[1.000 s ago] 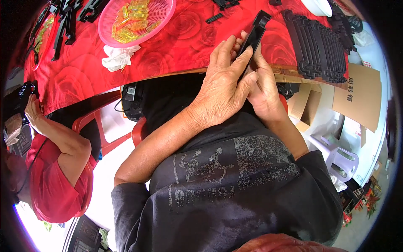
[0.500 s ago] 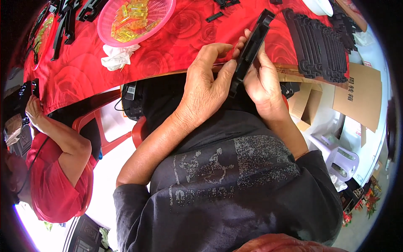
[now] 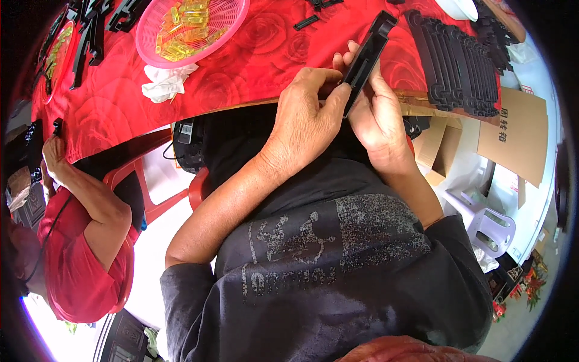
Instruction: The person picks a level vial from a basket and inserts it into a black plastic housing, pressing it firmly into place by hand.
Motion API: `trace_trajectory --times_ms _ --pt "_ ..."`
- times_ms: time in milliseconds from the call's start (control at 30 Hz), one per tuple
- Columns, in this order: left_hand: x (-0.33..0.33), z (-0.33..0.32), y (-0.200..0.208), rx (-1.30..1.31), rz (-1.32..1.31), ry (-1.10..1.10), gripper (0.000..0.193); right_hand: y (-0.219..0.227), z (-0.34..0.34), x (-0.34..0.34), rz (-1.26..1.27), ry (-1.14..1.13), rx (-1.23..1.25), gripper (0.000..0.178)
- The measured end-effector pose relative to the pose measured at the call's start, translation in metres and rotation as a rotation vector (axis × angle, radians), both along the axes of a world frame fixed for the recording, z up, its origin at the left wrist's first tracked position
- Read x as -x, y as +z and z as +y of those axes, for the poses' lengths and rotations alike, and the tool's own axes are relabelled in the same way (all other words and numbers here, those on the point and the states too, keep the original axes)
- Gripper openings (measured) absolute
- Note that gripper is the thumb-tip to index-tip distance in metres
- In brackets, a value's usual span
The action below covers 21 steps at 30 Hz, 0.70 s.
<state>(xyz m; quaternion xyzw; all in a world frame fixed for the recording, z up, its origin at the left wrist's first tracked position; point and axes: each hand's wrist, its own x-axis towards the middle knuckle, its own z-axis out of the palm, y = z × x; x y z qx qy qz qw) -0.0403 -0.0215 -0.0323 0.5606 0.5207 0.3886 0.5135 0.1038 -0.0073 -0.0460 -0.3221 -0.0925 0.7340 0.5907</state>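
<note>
one black plastic strip in hand, mid-way through a batch

strip (image 3: 367,57) at 12 o'clock over the worktop (image 3: 253,72) edge, pinched by left hand (image 3: 307,117) fingers, cradled by right hand (image 3: 377,117); finished-looking black row (image 3: 458,60) stacked at 2 o'clock, yellow bits in pink basket (image 3: 151,36) at 11 left.

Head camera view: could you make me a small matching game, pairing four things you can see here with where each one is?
Things:
1. long black part
2. pink basket
3. white cloth
4. row of black parts

Places:
A. crumpled on the red tablecloth, just below the basket
B. lined up at the table's right end
C. held between the left hand and right hand
D. at the far left of the table, holding small yellow pieces

Pairs: 1-C, 2-D, 3-A, 4-B
</note>
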Motion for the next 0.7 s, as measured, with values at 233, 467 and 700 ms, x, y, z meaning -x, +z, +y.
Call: trace_trajectory --times_ms 233,467,700 --pt "-0.003 0.000 -0.001 0.038 0.027 -0.024 0.029 -0.004 0.001 -0.003 0.036 -0.004 -0.001 0.040" --pt "-0.011 0.008 -0.003 -0.056 0.118 0.017 0.030 -0.005 0.001 0.002 -0.001 0.012 -0.029 0.040" --pt "-0.014 0.013 -0.004 -0.029 0.082 0.023 0.026 -0.005 -0.001 0.003 -0.024 0.037 -0.057 0.043"
